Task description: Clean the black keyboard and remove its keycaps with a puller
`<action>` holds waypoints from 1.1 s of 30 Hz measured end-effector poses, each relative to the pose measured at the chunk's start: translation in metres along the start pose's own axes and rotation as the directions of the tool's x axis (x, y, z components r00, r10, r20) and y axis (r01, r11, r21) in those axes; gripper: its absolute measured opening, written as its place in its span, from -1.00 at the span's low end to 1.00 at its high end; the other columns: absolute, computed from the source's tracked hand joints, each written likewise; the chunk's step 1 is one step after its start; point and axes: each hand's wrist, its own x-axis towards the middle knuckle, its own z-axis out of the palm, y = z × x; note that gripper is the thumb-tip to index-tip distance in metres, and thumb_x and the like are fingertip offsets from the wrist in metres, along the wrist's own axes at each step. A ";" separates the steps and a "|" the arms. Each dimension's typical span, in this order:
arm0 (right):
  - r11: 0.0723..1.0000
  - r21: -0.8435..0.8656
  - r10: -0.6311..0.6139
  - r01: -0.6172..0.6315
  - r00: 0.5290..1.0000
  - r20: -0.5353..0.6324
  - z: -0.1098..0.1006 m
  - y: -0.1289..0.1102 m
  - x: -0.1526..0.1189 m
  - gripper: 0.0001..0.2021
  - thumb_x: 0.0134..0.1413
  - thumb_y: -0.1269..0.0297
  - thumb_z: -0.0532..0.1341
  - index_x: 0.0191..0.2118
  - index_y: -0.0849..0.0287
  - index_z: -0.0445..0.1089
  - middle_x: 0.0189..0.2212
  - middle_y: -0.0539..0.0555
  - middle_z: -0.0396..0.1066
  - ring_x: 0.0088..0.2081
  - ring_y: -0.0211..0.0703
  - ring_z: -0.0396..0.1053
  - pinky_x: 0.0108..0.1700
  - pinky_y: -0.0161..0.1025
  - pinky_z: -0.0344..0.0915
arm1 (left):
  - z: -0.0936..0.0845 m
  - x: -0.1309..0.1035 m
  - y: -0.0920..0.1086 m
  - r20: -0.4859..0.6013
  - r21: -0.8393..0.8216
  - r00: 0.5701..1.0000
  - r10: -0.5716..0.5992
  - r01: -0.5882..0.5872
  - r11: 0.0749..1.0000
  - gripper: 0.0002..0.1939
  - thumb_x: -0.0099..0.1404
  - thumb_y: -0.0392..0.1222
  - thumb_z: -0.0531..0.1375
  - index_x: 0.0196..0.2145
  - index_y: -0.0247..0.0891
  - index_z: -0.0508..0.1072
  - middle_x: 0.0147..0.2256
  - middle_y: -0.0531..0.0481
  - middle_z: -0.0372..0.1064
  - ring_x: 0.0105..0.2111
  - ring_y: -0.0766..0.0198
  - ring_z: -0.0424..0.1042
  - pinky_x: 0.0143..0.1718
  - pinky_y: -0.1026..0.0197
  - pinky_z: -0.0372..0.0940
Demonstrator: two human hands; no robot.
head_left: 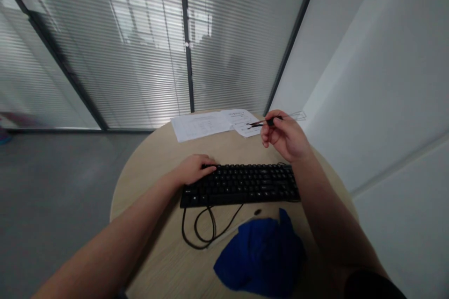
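Note:
A black keyboard (242, 184) lies on the round wooden table, its cable looped in front of it. My left hand (194, 169) holds the keyboard at its far left corner, with the thumb over the top keys and the other fingers at the back edge. Raised above the keyboard's far right side, my right hand (286, 135) pinches a keycap puller (274, 121). Its dark prongs point left, and thin wire loops stick out to the right. The prongs touch no key.
Printed paper sheets (203, 125) lie at the table's far edge. A blue cloth (261, 257) is bunched at the near side, beside a thin white stick (228, 232) with a dark end. A white wall (393, 103) stands close on the right, glass with blinds (140, 56) beyond.

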 end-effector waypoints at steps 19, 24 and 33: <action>0.968 -0.230 0.191 -0.102 0.892 0.411 0.072 0.074 0.036 -0.60 0.23 -0.17 0.18 -0.28 0.10 0.23 -0.55 -0.09 0.33 -0.56 -0.31 0.29 -0.54 -0.34 0.27 | -0.031 0.018 -0.060 0.449 -0.521 0.828 -0.334 0.547 0.655 -0.45 0.06 0.28 0.31 -0.30 -0.33 0.54 -0.37 -0.05 0.50 -0.42 0.29 0.44 -0.37 0.26 0.30; 0.941 -0.245 0.303 -0.232 0.900 0.314 0.095 0.130 0.029 -0.65 0.30 -0.12 0.08 -0.27 0.07 0.15 -0.62 -0.19 0.14 -0.64 -0.34 0.14 -0.60 -0.38 0.11 | -0.037 0.013 -0.069 0.461 -0.495 0.858 -0.225 0.459 0.737 -0.56 0.14 0.17 0.31 -0.29 -0.31 0.54 -0.40 0.00 0.46 -0.49 0.36 0.40 -0.42 0.30 0.31; 0.921 -0.305 0.319 -0.243 0.918 0.233 0.098 0.159 0.007 -0.72 0.35 -0.04 0.06 -0.20 0.07 0.17 -0.57 -0.17 0.15 -0.61 -0.34 0.14 -0.57 -0.37 0.08 | -0.052 -0.012 -0.086 0.667 -0.413 0.721 -0.189 0.569 0.711 -0.51 0.11 -0.04 0.34 0.01 -0.19 0.52 -0.41 0.05 0.49 -0.49 0.31 0.45 -0.51 0.30 0.33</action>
